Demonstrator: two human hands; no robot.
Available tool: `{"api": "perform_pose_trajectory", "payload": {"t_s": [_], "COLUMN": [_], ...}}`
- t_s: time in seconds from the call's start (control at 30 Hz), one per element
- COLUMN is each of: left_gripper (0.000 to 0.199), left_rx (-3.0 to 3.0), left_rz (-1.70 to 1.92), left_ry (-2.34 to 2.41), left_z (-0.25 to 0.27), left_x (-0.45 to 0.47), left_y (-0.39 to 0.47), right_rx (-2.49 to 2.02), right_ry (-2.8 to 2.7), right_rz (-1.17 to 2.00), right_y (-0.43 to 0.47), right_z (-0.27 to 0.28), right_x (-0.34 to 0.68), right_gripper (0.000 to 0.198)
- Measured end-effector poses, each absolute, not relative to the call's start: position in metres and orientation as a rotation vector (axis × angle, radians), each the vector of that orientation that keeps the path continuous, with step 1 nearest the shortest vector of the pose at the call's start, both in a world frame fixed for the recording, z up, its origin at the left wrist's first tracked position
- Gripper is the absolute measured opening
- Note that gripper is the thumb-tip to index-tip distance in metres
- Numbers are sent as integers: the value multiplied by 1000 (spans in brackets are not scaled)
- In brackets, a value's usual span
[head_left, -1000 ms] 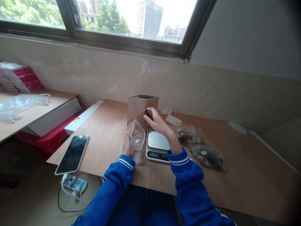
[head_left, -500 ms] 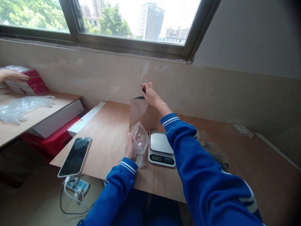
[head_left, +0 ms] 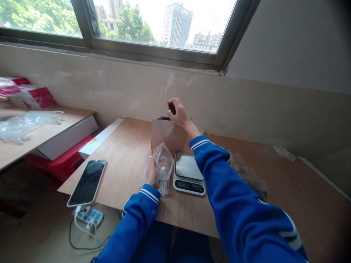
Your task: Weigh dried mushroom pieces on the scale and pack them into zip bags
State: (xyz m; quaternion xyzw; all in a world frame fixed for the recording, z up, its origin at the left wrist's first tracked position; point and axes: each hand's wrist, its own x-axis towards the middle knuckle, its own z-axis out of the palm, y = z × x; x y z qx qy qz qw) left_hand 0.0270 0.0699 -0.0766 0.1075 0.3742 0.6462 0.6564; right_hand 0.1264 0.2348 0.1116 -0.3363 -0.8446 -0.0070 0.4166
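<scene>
My left hand [head_left: 151, 173] is closed around clear plastic zip bags [head_left: 163, 160]; the uppermost has its mouth spread. Above the open top of a brown cardboard box [head_left: 166, 133], my right hand [head_left: 180, 114] pinches some small dark pieces [head_left: 172, 108], whose kind I cannot make out. Something black shows at the box's rim, but most of its inside is hidden. Just right of the bags lies a white kitchen scale [head_left: 189, 167] with a bare metal plate, partly covered by my right sleeve.
A phone [head_left: 87, 182] lies at the table's left edge, above a power strip [head_left: 90, 215] with cables. Several flat zip bags [head_left: 244, 170] lie beyond my right sleeve. On the left table are clear plastic [head_left: 30, 124], red-and-white boxes [head_left: 41, 96] and another person's fingertips [head_left: 3, 98].
My right hand has shifted slightly right and down, its fingers drawn closer around the dark pieces. My left hand keeps its place. The other person's hand has moved left, nearly out of view.
</scene>
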Motion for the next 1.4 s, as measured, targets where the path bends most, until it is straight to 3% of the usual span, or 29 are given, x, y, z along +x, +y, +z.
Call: {"api": "perform_pose_trajectory", "payload": {"t_s": [0.83,1.1,1.4], "left_gripper": [41,35,34], "left_rx": [292,277,252], "left_rz": [1524,1550,1511], "left_ry": [870,876,864], "left_z": [-83,-78,-72], "left_x": [28,30,29], "left_y": [75,74,73], "right_rx": [-725,-1055,-1314], "right_ry": [-2118,-2261,-2384], "right_rz": [-356,-240,-57], "right_y": [215,193,191], "right_z": [80,95,117], "right_x": [123,116,126], "right_gripper": [21,23,50]}}
